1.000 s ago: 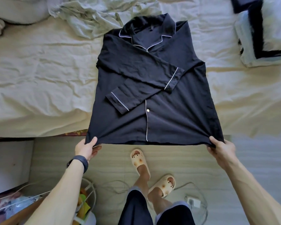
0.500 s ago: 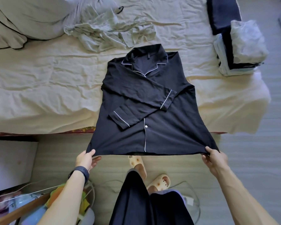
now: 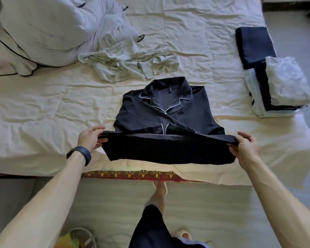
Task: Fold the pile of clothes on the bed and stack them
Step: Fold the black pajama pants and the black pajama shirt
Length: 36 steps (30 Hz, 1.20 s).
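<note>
— Where is the shirt (image 3: pixel 168 111) now?
— On the bed (image 3: pixel 43 113), near its front edge. Its hem, which hung off the bed a second ago, is now raised over the sleeves.
— And the hands?
— The left hand (image 3: pixel 89 138) and right hand (image 3: pixel 245 145) each pinch a hem corner, fingers clamped on cloth. A folded stack (image 3: pixel 283 88) sits at the bed's right end.

A dark navy pyjama shirt (image 3: pixel 165 115) with white piping lies face up on the bed (image 3: pixel 43 113) near its front edge, collar pointing away and sleeves crossed over the chest. Its lower part is doubled upward, the hem raised off the sheet and stretched taut between its two corners. Just beyond the collar sits a crumpled pale green garment (image 3: pixel 125 67). At the bed's right edge stands a stack of folded clothes (image 3: pixel 279 90), with a dark folded piece (image 3: pixel 252 45) just behind it.
</note>
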### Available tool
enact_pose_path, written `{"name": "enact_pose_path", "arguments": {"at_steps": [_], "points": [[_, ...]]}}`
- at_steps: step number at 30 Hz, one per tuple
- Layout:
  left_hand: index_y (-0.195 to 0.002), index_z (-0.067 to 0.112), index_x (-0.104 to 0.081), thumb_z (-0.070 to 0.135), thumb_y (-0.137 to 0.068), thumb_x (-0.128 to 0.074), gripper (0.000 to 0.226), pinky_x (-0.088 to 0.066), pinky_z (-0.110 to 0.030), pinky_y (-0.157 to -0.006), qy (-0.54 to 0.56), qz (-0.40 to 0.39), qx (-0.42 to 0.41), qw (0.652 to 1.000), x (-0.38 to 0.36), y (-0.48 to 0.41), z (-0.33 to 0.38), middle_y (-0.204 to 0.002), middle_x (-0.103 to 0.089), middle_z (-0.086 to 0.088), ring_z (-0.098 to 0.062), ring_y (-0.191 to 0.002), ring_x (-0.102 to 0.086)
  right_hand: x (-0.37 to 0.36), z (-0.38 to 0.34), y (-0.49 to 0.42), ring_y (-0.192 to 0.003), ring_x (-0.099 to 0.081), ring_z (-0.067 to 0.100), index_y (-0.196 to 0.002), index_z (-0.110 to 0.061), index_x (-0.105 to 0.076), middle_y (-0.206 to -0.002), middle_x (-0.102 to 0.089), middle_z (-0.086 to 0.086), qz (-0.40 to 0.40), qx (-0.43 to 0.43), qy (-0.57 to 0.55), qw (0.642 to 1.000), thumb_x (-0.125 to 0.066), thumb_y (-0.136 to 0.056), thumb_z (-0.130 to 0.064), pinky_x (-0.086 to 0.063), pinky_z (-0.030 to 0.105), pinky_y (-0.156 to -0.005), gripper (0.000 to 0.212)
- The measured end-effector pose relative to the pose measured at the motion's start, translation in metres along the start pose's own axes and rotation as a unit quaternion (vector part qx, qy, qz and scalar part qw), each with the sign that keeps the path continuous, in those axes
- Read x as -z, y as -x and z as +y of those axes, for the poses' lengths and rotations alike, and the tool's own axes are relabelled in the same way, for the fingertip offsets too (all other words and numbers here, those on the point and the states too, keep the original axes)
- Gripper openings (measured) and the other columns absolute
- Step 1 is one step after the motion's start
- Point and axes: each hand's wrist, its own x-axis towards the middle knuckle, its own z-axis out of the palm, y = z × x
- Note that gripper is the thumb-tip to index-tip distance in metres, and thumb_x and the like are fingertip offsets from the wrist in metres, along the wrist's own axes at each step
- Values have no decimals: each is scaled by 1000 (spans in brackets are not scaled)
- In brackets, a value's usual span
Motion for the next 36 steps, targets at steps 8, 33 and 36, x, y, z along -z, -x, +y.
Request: {"name": "enact_pose_path", "arguments": {"at_steps": [8, 33, 36], "points": [[-93, 26, -68, 16, -100, -53, 19, -48, -27, -63, -76, 16, -41, 996, -102, -227, 48, -107, -70, -5, -13, -71, -68, -145, -24, -183, -82, -68, 21, -101, -24, -59, -113, -63, 11, 17, 35, 97, 994, -58, -98, -13, -51, 27, -62, 11], [-105, 27, -64, 27, -82, -71, 24, -39, -40, -89, -671, -144, -390, 614, -215, -259, 70, -95, -65, 0, -26, -91, -61, -256, -24, -217, -99, -52, 24, -97, -28, -67, -94, -60, -6, -187, 364, 737, 538, -70, -83, -32, -31, 43, -94, 15], [-81, 16, -69, 1, -60, -78, 28, -49, -40, -68, -609, -121, -537, 571, -198, -233, 59, -73, -57, -5, -29, -62, -56, -233, -8, -197, -94, -55, 27, -85, -19, -65, -101, -60, 0, -210, 430, 674, 563, -80, -69, -17, -41, 43, -85, 22]]}}
